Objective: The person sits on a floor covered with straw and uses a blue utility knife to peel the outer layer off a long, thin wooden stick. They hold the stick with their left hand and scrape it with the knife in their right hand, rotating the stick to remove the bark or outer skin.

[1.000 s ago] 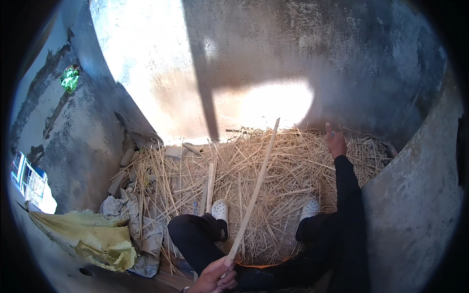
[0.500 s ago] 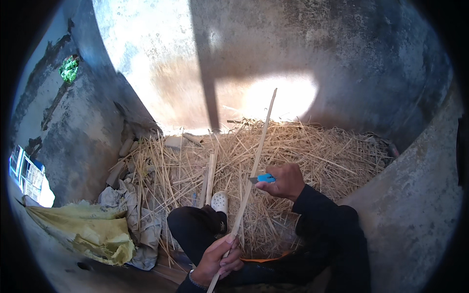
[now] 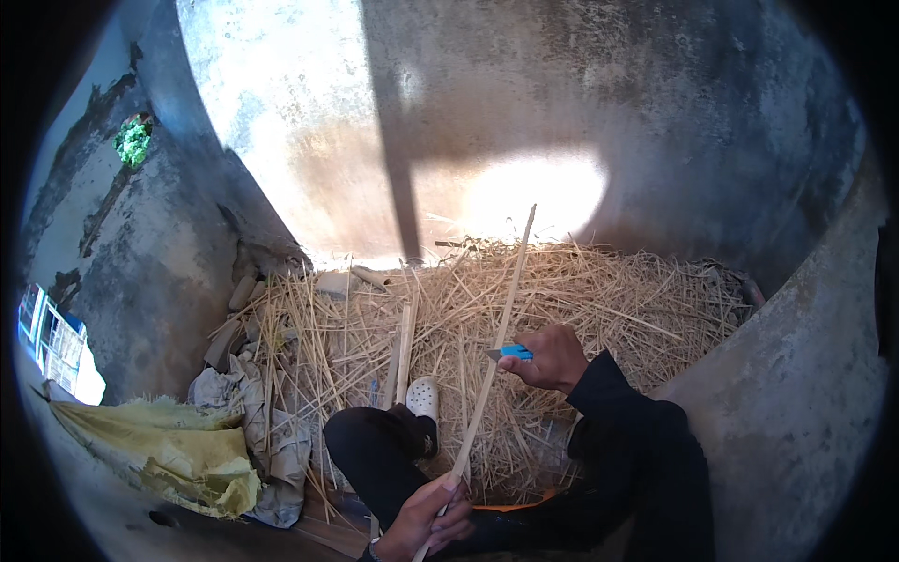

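A long, flat, pale strip that looks like bamboo (image 3: pixel 495 361) slants up and away from me, its far tip above the straw. Near its lower end my left hand (image 3: pixel 433 516) is closed round it. My right hand (image 3: pixel 552 358) grips a blue utility knife (image 3: pixel 515 352) with its blade out. The blade meets the strip about midway along its visible length; whether it cuts in cannot be made out. The fingers of the right hand hide part of the knife's handle.
Loose straw-like shavings (image 3: pixel 618 309) cover the floor up to the concrete wall (image 3: pixel 693 122). Two flat strips (image 3: pixel 404 351) lie by my pale clog (image 3: pixel 423 397). At left are a torn yellow sack (image 3: pixel 169 454) and a grey cloth (image 3: pixel 281 454). A sloping wall (image 3: pixel 787 375) stands at right.
The strip and my left hand have shifted down and slightly right in view. My right hand with the knife has also dropped a little; the blade stays at the strip.
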Demonstrator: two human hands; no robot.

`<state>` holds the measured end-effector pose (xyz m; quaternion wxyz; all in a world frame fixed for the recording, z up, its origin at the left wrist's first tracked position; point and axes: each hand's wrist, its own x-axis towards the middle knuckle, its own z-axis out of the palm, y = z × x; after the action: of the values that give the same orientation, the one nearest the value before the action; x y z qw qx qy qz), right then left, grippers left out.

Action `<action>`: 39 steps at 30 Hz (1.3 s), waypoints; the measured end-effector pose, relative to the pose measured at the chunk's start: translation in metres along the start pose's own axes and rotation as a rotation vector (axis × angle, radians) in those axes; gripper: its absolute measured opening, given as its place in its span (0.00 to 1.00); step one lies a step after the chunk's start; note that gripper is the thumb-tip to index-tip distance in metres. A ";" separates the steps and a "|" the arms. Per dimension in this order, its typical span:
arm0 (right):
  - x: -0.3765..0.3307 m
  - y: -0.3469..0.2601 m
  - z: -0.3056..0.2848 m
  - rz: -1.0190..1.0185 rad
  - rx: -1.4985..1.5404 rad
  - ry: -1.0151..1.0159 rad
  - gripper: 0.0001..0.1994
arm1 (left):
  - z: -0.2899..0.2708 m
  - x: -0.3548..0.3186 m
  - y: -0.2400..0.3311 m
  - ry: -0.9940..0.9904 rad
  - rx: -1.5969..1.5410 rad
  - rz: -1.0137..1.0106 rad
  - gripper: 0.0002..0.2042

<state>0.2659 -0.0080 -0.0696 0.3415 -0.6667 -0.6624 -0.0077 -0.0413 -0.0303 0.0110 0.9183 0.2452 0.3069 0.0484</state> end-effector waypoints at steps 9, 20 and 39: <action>0.030 0.076 -0.012 0.279 -0.154 0.141 0.36 | -0.001 -0.008 -0.005 -0.043 0.242 0.027 0.13; -0.009 0.239 -0.060 0.902 -0.202 0.287 0.48 | 0.001 -0.034 -0.026 -0.048 0.500 -0.083 0.11; 0.007 -0.012 -0.012 0.112 0.035 0.075 0.35 | -0.002 0.033 0.030 -0.038 0.427 0.259 0.13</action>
<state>0.2615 -0.0085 -0.0517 0.3775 -0.6958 -0.6110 -0.0020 -0.0137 0.0045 0.0058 0.8375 0.4717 0.2590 0.0953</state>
